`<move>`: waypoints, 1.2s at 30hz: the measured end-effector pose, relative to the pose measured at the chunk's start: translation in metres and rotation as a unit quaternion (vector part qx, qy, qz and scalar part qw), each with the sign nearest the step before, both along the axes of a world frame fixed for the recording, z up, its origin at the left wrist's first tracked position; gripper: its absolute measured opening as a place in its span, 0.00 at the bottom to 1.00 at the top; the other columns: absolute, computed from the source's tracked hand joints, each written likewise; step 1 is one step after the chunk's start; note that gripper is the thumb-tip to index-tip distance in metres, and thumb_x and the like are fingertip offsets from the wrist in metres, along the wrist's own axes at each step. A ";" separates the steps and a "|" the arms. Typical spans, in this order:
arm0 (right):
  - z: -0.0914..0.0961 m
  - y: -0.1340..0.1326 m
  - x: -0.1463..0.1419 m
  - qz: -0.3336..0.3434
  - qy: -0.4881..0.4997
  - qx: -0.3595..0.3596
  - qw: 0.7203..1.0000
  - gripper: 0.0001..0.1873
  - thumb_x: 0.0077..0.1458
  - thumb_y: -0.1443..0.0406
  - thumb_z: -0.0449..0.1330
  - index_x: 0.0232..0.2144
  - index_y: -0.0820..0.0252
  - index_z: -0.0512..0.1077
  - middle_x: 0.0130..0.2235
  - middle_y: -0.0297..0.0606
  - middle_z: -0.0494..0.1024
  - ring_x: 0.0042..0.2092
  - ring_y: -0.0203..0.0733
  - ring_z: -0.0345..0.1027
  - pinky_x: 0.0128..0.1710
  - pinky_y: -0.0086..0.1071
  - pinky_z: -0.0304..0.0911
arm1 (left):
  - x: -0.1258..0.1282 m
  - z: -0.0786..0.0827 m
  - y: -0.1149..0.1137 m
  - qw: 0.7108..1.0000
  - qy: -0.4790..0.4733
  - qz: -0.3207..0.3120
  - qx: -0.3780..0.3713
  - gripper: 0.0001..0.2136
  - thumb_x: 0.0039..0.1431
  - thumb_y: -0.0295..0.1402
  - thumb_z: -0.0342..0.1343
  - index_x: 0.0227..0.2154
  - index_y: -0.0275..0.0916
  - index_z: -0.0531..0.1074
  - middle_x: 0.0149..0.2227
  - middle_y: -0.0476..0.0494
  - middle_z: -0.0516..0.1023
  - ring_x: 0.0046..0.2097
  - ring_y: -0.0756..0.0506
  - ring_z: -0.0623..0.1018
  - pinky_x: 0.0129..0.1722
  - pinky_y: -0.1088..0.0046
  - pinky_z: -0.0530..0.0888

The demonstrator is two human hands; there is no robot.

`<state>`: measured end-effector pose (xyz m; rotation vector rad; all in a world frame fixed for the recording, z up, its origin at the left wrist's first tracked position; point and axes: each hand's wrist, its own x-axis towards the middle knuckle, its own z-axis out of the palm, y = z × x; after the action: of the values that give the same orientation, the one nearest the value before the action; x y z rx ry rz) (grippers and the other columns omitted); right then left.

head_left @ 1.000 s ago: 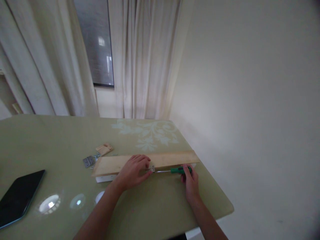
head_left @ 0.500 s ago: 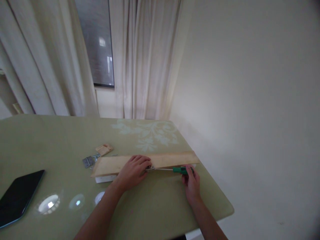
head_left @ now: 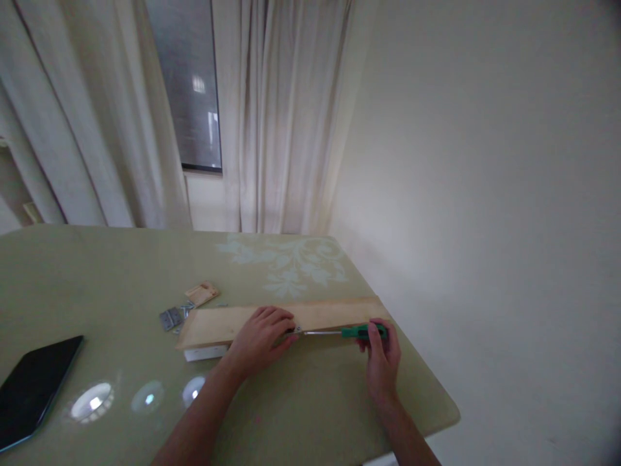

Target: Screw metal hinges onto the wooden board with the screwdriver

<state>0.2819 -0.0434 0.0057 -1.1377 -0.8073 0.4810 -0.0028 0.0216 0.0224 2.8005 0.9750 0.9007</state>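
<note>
Screwdriver (head_left: 358, 332) farther right, tip seemingly between hands (head_left: 262, 338) (head_left: 383, 366)

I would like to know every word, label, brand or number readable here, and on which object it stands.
No readable text appears in this picture.
Green screwdriver: any marking is too small to read.
Small wooden piece: brownish marks, too blurred to identify.
Table: pale leaf pattern, not writing.
</note>
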 end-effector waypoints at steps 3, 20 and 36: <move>0.035 0.014 -0.008 -0.008 -0.137 0.062 0.989 0.16 0.62 0.51 0.65 0.42 0.56 0.72 0.33 0.36 0.76 0.30 0.39 0.70 0.28 0.31 0.66 | 0.002 -0.006 0.002 1.000 -0.001 0.009 0.009 0.08 0.70 0.33 0.58 0.48 0.44 0.78 0.51 0.42 0.82 0.52 0.40 0.79 0.54 0.58 0.73; 0.122 0.112 -0.078 0.252 -0.498 0.162 0.813 0.05 0.66 0.63 0.58 0.35 0.54 0.66 0.29 0.28 0.72 0.28 0.31 0.62 0.31 0.25 0.56 | 0.011 -0.007 -0.004 0.999 0.008 0.031 0.037 0.08 0.73 0.33 0.56 0.50 0.43 0.76 0.50 0.43 0.83 0.49 0.41 0.80 0.51 0.59 0.74; 0.161 0.082 -0.059 0.301 -0.649 0.076 0.695 0.16 0.71 0.54 0.57 0.34 0.56 0.68 0.26 0.29 0.74 0.27 0.35 0.62 0.30 0.33 0.44 | 0.016 -0.003 -0.007 0.994 -0.037 0.049 0.091 0.05 0.72 0.32 0.57 0.44 0.41 0.78 0.42 0.45 0.84 0.44 0.42 0.79 0.48 0.63 0.71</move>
<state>0.2226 0.0389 0.1668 -0.9148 -2.4752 0.0298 0.0129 0.0145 0.0192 2.8625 1.0788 1.1526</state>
